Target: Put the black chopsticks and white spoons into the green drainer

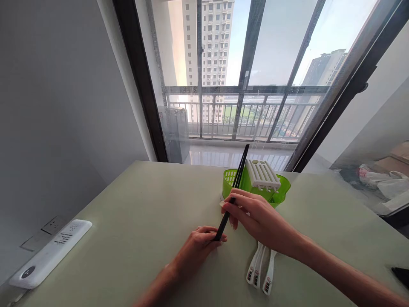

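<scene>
A bundle of black chopsticks [242,164] slants up over the table, gripped by both my hands. My left hand [206,239] is closed around the lower ends. Higher up, my right hand [246,209] pinches the bundle between thumb and fingers. Behind it stands a green utensil holder [228,177] with a perforated side, partly hidden by my right hand. A white slotted rack [262,174] with small hooks sits on the holder. Below my right wrist, several white-handled utensils [256,268] lie on the table; their far ends are hidden under my forearm.
The pale green table [143,204] reaches to a glass sliding door. A white power strip [53,251] runs along the left edge by the wall. At the right edge lies a dark object [401,275], cut off by the frame. White bags [391,185] show beyond the table at right.
</scene>
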The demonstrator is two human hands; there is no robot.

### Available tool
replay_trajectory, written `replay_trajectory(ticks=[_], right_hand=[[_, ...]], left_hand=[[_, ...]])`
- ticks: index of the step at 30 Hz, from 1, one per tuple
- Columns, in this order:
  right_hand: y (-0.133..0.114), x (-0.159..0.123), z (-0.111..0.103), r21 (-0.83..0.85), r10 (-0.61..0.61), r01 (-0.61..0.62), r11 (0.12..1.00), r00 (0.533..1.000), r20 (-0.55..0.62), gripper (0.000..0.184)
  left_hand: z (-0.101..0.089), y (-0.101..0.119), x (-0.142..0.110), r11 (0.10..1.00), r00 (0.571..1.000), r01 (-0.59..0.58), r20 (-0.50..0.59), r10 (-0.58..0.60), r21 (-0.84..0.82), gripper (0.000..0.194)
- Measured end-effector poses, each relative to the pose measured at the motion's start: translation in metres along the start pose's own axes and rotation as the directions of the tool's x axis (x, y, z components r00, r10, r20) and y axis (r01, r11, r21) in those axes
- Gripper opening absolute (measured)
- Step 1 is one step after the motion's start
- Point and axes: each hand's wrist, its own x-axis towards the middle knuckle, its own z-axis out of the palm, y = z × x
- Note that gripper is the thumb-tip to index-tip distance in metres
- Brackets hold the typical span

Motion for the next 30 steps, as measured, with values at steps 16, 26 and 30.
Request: replay_trajectory(ticks=[16, 26, 30], right_hand=[[0.01, 0.056, -0.132, -0.261, 0.053, -0.177, 0.949, 0.905, -0.422, 0.041], [0.105, 0.103, -0.096, -0.249, 0.167, -0.18, 0.952, 0.983, -0.074, 0.054], [0.11, 0.107, -0.093, -0.296, 0.169, -0.207, 0.933, 0.974, -0.149, 0.046]], left_hand=[[0.004, -0.006, -0.002, 0.994, 0.985, 0.081, -0.161, -0.069, 0.074, 0.028], [0.004, -0.008, -0.002, 0.995, 0.989, 0.038, -0.147, -0.024, 0.091, 0.019], [0.004, -0.006, -0.002, 0.995, 0.99, 0.035, -0.142, -0.021, 0.093, 0.018]])
